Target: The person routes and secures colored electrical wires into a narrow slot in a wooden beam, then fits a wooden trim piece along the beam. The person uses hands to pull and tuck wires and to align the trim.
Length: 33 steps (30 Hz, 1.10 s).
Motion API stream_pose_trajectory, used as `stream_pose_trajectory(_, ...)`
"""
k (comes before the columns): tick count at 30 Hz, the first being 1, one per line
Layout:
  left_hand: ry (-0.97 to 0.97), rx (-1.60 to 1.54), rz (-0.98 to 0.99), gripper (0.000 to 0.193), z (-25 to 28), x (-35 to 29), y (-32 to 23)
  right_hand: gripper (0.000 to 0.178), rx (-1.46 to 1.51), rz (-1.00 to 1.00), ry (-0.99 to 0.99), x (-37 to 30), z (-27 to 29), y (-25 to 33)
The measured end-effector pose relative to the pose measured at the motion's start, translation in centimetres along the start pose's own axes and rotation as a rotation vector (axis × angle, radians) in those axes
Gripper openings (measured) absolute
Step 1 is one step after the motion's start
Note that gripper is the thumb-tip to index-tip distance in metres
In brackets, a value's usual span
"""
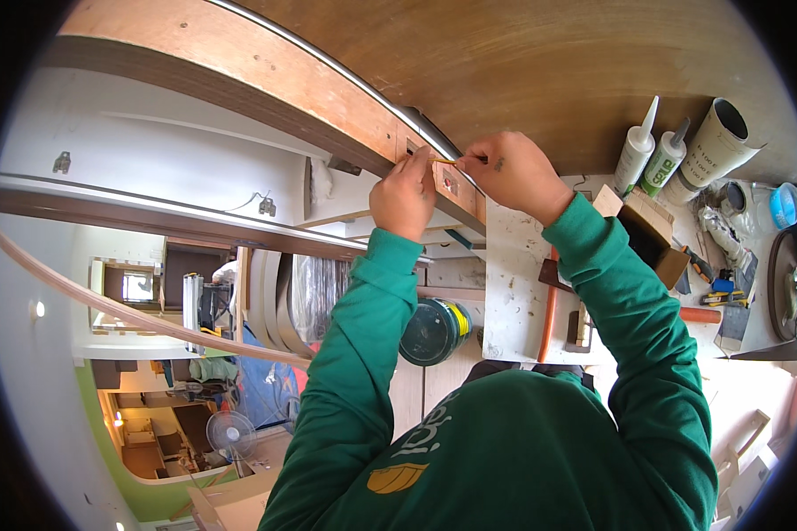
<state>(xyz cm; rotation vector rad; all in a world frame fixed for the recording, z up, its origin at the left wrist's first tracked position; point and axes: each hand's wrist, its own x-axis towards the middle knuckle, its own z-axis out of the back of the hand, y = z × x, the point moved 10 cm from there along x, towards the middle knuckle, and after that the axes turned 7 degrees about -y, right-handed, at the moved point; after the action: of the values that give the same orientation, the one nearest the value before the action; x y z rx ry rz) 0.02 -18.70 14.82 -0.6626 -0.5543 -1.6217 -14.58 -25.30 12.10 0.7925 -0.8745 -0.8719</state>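
1. Pinching a thin yellow pencil [445, 161], your right hand [509, 173] has fingers closed tight around it, the tip against the wooden edge strip [345, 111].
2. Your left hand [405, 193] is curled shut with fingertips pressed on that same strip; you cannot tell whether it holds anything beyond the wood.
3. That strip is smooth, reddish-brown board, one long band with a pale metal line along its top; behind it spreads a broad, matte brown panel [540, 71] with streaky grain.
4. Two small rectangular cut-outs [449, 183] show in the strip, right by your hands.
5. Two sealant cartridges [648, 159] with tapered nozzles stand beside one cardboard tube [713, 146], well to the right of your hands.
6. One open cardboard box [651, 234] sits on the paint-speckled white table [514, 283], one round teal tin [434, 332] beside it.
7. Your green sleeves [363, 354] cover much of the bench below.
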Motion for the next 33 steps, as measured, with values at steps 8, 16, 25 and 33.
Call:
stream_pose_trajectory(8, 0.016, -0.43, 0.685, 0.027, -1.8, -7.3, 3.8, 0.015, -0.211, 0.241, -0.162, -0.6, -0.5, 2.6)
stream_pose_trajectory(16, 0.071, -0.95, 0.868, 0.021, -6.4, -12.2, 2.9, 0.018, -0.189, 0.067, -0.045, 1.8, -4.7, 1.1)
stream_pose_trajectory(25, 0.383, -1.328, 0.994, 0.026, -9.3, -16.9, -4.8, 0.023, 0.375, -0.32, 0.09, 4.1, -9.3, -3.4)
stream_pose_trajectory(33, 0.446, -1.435, 1.094, 0.025, -10.8, -17.6, -7.2, 0.024, 0.649, -0.474, 0.163, 3.8, -11.3, -4.3)
